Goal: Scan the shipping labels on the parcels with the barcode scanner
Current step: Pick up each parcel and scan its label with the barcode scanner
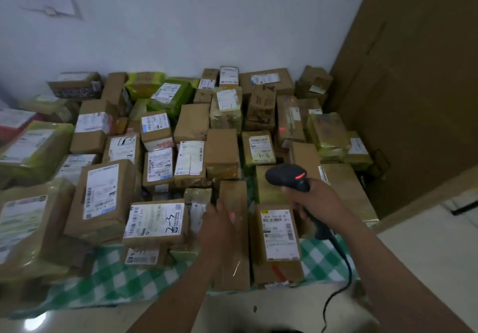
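Observation:
My right hand [314, 200] grips the handle of a black barcode scanner [289, 176] whose top light glows red; its cord [338, 268] trails down to the floor. My left hand [217, 222] holds the left edge of a long plain brown parcel [234, 237] standing tilted at the front of the pile. A red scanner dot lies on that parcel beside my left hand. Just right of it lies a parcel with a white shipping label [279, 233] facing up. Another labelled parcel marked 2-3 [156, 220] lies to the left.
Several brown and yellow-taped parcels [190, 125] cover a green checked cloth [111, 281] on the floor against a white wall. A large brown panel [413, 87] stands at the right. Bare pale floor [426, 250] runs along the front and right.

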Action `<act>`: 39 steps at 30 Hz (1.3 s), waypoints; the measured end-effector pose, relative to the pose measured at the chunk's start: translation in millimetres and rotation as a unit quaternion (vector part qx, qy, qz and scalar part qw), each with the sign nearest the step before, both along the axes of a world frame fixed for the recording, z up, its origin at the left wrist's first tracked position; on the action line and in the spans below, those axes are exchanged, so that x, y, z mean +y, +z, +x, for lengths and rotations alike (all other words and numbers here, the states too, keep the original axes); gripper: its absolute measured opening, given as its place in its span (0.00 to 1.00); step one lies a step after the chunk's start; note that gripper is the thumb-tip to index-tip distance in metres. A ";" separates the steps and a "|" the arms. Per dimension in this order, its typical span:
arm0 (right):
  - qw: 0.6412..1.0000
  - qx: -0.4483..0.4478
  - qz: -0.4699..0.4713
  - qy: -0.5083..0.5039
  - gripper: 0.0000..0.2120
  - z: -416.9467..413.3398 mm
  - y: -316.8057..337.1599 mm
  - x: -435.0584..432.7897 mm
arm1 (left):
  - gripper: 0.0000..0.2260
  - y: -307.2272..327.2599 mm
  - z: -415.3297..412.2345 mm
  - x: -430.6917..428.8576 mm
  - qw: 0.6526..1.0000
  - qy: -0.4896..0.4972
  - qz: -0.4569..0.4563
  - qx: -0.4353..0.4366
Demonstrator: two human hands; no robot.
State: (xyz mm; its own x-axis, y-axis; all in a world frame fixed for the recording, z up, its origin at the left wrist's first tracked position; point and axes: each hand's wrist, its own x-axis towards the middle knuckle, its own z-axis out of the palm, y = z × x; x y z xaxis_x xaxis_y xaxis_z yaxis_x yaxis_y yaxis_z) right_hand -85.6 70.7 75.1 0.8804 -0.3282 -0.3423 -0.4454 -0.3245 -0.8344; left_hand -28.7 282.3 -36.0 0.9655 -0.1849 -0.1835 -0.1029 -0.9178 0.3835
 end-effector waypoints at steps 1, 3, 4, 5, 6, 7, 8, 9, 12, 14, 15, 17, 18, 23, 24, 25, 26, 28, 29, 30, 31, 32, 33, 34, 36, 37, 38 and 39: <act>1.000 -0.009 -0.019 0.006 0.13 11.0 7.8 -3.8 | 0.28 6.3 12.3 -2.3 1.000 -0.002 -0.017 -0.013; 0.998 -0.020 -0.045 0.026 0.12 35.0 21.9 -10.2 | 0.31 18.7 36.7 -7.8 0.997 0.003 -0.046 -0.054; 0.998 -0.027 -0.049 0.035 0.12 47.2 27.1 -12.4 | 0.32 24.4 48.7 -10.9 0.996 0.008 -0.053 -0.074; 0.997 -0.038 -0.048 0.041 0.12 59.8 30.7 -13.9 | 0.33 29.5 61.2 -14.6 0.994 0.016 -0.054 -0.089; 0.997 -0.048 -0.044 0.042 0.12 72.5 32.8 -15.3 | 0.34 33.4 74.3 -19.0 0.993 0.026 -0.052 -0.098; 0.997 -0.056 -0.039 0.040 0.11 84.5 33.6 -16.0 | 0.35 35.9 87.4 -23.6 0.993 0.036 -0.049 -0.099; 0.997 -0.060 -0.036 0.042 0.10 96.0 33.4 -16.2 | 0.37 37.3 100.2 -28.6 0.994 0.046 -0.042 -0.091; 0.996 -0.061 -0.032 0.049 0.09 106.3 32.3 -16.4 | 0.39 37.4 112.2 -33.2 0.995 0.055 -0.031 -0.077; 0.996 -0.054 -0.019 0.074 0.06 131.3 24.4 -18.6 | 0.44 33.3 136.1 -45.2 0.996 0.075 -0.004 -0.037; 0.996 -0.036 -0.006 0.076 0.07 142.3 18.3 -21.2 | 0.46 29.0 142.7 -52.0 0.996 0.083 -0.007 -0.020; 0.997 -0.026 0.005 0.074 0.08 146.1 15.3 -22.3 | 0.46 27.1 144.3 -54.7 0.996 0.085 -0.009 -0.016; 0.997 -0.013 0.038 0.060 0.09 151.0 9.5 -24.5 | 0.46 23.8 146.5 -56.9 0.995 0.099 -0.029 -0.013; 0.997 -0.012 0.063 0.049 0.08 152.3 7.1 -26.4 | 0.46 23.7 148.1 -56.9 0.992 0.116 -0.055 -0.004; 0.983 -0.019 0.179 0.021 0.06 152.6 3.6 -35.2 | 0.40 37.5 154.9 -46.6 0.923 0.251 -0.286 0.060; 0.981 -0.021 0.192 0.019 0.07 151.6 4.4 -34.9 | 0.38 41.4 154.8 -42.1 0.896 0.281 -0.335 0.078; 0.979 -0.023 0.204 0.016 0.07 150.5 5.4 -34.4 | 0.37 44.0 154.7 -36.5 0.864 0.307 -0.386 0.100; 0.976 -0.022 0.214 0.015 0.08 149.0 7.1 -33.5 | 0.36 45.6 154.2 -29.8 0.828 0.325 -0.440 0.126; 0.975 -0.018 0.219 0.021 0.08 146.1 12.0 -31.3 | 0.33 47.0 154.3 -15.3 0.768 0.332 -0.522 0.166; 0.976 -0.018 0.216 0.026 0.08 144.6 14.5 -29.8 | 0.30 47.7 155.1 -8.6 0.755 0.324 -0.544 0.171; 0.977 -0.019 0.211 0.029 0.09 143.1 16.6 -28.2 | 0.28 49.0 156.0 -2.9 0.748 0.315 -0.559 0.168; 0.978 -0.021 0.206 0.031 0.09 141.3 18.8 -26.2 | 0.25 50.5 156.4 1.9 0.746 0.307 -0.568 0.164; 0.978 -0.023 0.204 0.031 0.10 139.0 20.9 -24.2 | 0.24 52.4 156.5 5.9 0.746 0.301 -0.572 0.162; 0.978 -0.026 0.205 0.032 0.11 136.6 22.9 -22.1 | 0.24 54.0 156.5 9.4 0.748 0.295 -0.572 0.163; 0.978 -0.027 0.205 0.035 0.11 134.0 25.0 -20.0 | 0.26 55.7 155.9 12.6 0.753 0.289 -0.568 0.162; 0.979 -0.024 0.195 0.047 0.12 129.8 28.7 -15.5 | 0.30 57.6 155.3 19.2 0.774 0.279 -0.548 0.152; 0.981 -0.022 0.188 0.052 0.12 128.4 30.1 -13.3 | 0.32 57.5 155.3 22.1 0.785 0.273 -0.537 0.145; 0.982 -0.022 0.183 0.052 0.13 127.5 31.6 -11.4 | 0.34 57.4 155.0 24.5 0.793 0.267 -0.529 0.139; 0.982 -0.025 0.179 0.049 0.13 126.8 33.2 -10.1 | 0.35 57.3 154.7 26.0 0.798 0.261 -0.525 0.137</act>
State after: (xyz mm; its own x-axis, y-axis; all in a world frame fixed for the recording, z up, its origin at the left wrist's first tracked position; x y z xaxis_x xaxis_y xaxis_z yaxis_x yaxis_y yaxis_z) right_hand 41.2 60.6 108.3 0.9203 -0.1076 -0.3762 -0.3826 -0.0465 -0.9227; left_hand 126.0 308.3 21.3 0.9114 0.0388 -0.4096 0.4084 0.0347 0.9121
